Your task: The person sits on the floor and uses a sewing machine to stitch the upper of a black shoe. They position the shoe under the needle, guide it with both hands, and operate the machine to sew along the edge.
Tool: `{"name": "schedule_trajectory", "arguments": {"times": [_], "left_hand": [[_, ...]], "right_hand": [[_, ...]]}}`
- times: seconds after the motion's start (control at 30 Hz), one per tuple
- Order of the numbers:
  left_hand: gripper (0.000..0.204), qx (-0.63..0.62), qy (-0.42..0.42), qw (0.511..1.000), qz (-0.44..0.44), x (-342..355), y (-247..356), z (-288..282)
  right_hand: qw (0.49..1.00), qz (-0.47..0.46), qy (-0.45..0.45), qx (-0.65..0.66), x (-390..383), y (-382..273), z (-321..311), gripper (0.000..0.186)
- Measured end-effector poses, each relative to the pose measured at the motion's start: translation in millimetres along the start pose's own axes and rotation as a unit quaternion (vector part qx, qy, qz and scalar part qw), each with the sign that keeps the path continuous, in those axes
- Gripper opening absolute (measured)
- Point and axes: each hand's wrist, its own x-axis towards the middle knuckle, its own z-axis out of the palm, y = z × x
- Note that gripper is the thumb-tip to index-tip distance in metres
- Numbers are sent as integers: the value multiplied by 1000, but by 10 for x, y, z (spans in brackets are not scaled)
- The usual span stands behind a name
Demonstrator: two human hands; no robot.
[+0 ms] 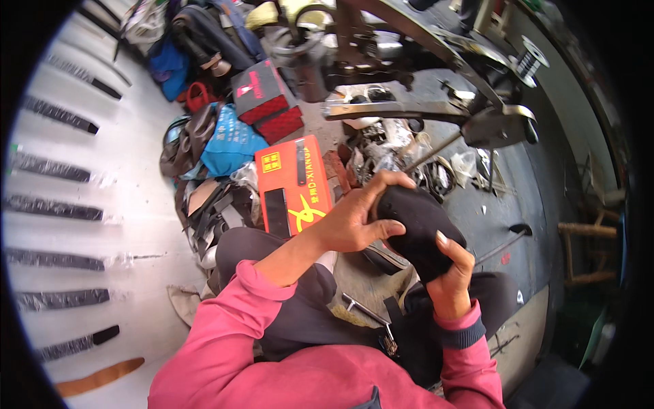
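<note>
Both of my hands hold a black shoe point(419, 221) above my lap. Its outer surface is dark and rounded, and part of it is covered by my fingers. My left hand point(354, 217) grips the shoe's left side, thumb on the near face and fingers curled over the top edge. My right hand point(451, 276) clasps the lower right end, with its thumb pressed against the near face and the other fingers hidden behind. Below the shoe, a slim metal tool point(366, 310) lies across my lap near a small bunch of keys point(390, 344).
A dark metal machine point(415, 112) with a thread spool point(530, 63) stands ahead on the right. Left of my hands lie a red box point(278, 178), a dark box point(255, 92), a blue bag point(230, 140) and scraps. Several dark strips point(54, 204) line the white surface at left. A wooden stool point(587, 252) stands right.
</note>
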Motion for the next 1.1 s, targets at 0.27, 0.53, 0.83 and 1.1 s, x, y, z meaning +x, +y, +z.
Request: {"name": "schedule_trajectory", "arguments": {"times": [0.27, 0.53, 0.83, 1.1], "left_hand": [[27, 22, 93, 995, 41, -8, 18, 52], [26, 50, 120, 990, 46, -56, 42, 77], [49, 120, -4, 989, 82, -140, 215, -107], [48, 155, -25, 985, 70, -169, 116, -65]], "right_hand": [[998, -23, -55, -37, -66, 103, -43, 75], [991, -41, -34, -119, -30, 149, -127, 81], [978, -50, 38, -197, -44, 43, -317, 82], [894, -159, -21, -419, -112, 1, -313, 56]]}}
